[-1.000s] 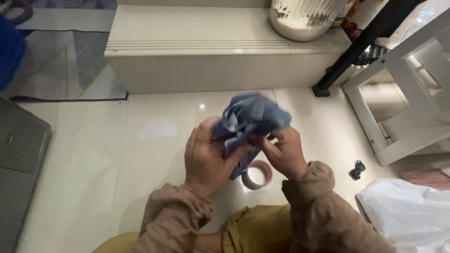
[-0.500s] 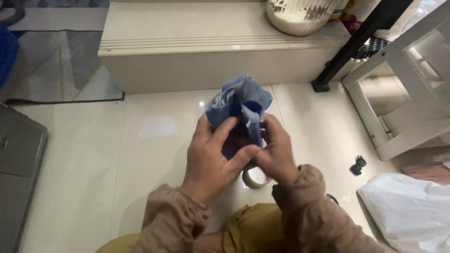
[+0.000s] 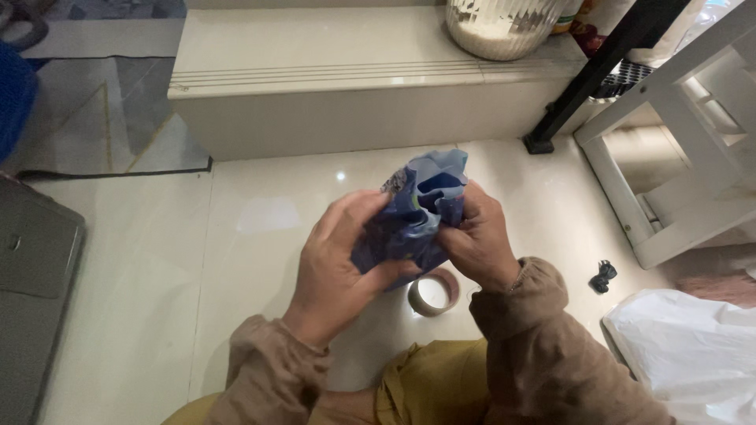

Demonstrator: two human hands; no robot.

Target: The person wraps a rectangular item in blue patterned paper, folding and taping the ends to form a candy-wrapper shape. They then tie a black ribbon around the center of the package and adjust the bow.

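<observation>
A crumpled blue paper wrapping is held up over the pale tiled floor, bunched around something I cannot see. My left hand cups it from the left with the thumb pressed low on the paper. My right hand pinches its right side and top fold. Both sleeves are brown. A roll of brown tape lies flat on the floor just below my hands.
A cream step crosses the back with a ribbed glass jar on it. A white stool frame and black post stand right. A small black clip, white plastic bag and grey mat lie around.
The blue paper has been turned and squeezed lower, its open top now tilted right. My left thumb shifted down and my right hand moved up onto the fold.
</observation>
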